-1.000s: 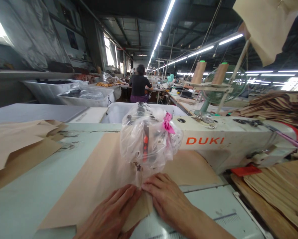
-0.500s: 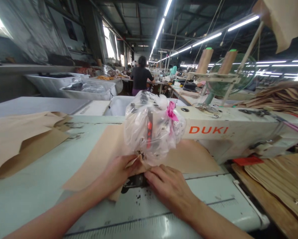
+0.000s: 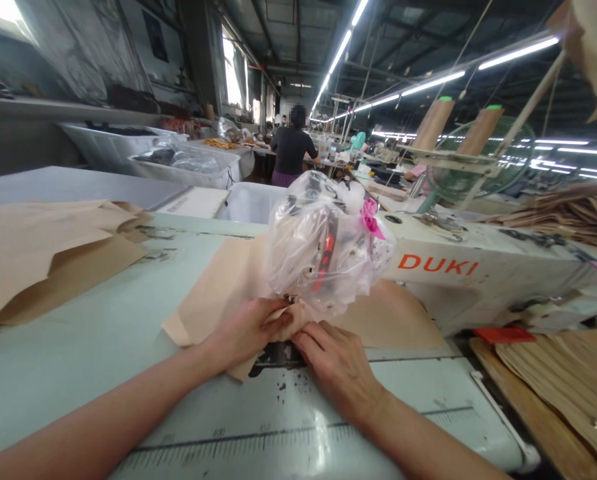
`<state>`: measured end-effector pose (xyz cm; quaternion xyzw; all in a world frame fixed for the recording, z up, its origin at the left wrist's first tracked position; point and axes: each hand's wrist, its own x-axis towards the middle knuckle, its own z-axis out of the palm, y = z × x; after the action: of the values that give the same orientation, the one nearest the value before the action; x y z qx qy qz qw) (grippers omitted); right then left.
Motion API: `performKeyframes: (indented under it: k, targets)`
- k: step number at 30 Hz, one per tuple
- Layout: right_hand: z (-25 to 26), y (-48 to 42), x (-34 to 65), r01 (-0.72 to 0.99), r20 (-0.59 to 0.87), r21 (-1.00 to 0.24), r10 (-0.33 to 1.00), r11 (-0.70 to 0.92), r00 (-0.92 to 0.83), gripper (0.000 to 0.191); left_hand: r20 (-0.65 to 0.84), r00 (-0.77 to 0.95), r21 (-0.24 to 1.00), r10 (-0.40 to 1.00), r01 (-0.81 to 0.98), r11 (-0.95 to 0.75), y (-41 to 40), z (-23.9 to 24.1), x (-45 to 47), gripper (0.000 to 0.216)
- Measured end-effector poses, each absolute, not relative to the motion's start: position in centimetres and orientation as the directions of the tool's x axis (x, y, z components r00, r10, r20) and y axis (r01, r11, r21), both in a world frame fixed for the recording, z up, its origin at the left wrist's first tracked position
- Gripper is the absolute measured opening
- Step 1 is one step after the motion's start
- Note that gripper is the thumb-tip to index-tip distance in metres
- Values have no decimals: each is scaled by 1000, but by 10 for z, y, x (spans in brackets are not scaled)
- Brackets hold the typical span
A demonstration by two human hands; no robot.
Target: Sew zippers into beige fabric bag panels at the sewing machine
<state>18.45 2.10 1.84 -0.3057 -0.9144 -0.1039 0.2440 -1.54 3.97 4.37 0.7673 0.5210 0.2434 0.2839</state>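
A tan fabric piece lies across the sewing machine bed, passing under the head and showing again on its right side. My left hand pinches a folded edge of this fabric just in front of the needle area. Close beside it, my right hand grips the same edge with its fingers bent. The sewing machine has its head wrapped in a clear plastic bag tied with a pink strip. The bag hides the needle and most of the presser foot.
More tan pieces lie on the table's left. Stacked tan pieces rest on a wooden board at right, near a red piece. Thread cones stand behind the machine. A person sits farther back, near white bins.
The view has shifted, so the machine appears farther right. The fabric's left part has drawn in toward the needle area and its lower left corner has turned up. Both hands keep their hold.
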Motion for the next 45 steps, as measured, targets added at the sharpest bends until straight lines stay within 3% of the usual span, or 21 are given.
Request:
performKeyframes:
  k: [9,18,24,28,34,38,45]
  targets:
    - [16,28,174,611,542,196,435,767,-720,17,151,368,682,917,633,-366,38,42,-13,28]
    - [23,24,174,539,507,270,359,798,-784,22,188,326,642,927,673,-367,37,39,-10,22]
    - [15,24,180,572,460,171,448,802,-767,20,226,317,613,921,689,-387,32,38,-11,19]
    - [16,23,182,553,467,124,443,824,-765,23,294,305,589,906,688,-423,26,41,-14,34]
    - [25,19,188,599,644,16,450,800,-619,22,239,275,615,931,699,-364,30,40,-17,29]
    - [26,21,190,617,659,-71,501,784,-560,15,205,264,635,943,697,-333,33,39,-17,29]
    - [24,27,182,586,651,-9,450,810,-612,17,217,269,648,938,680,-344,34,39,-16,30]
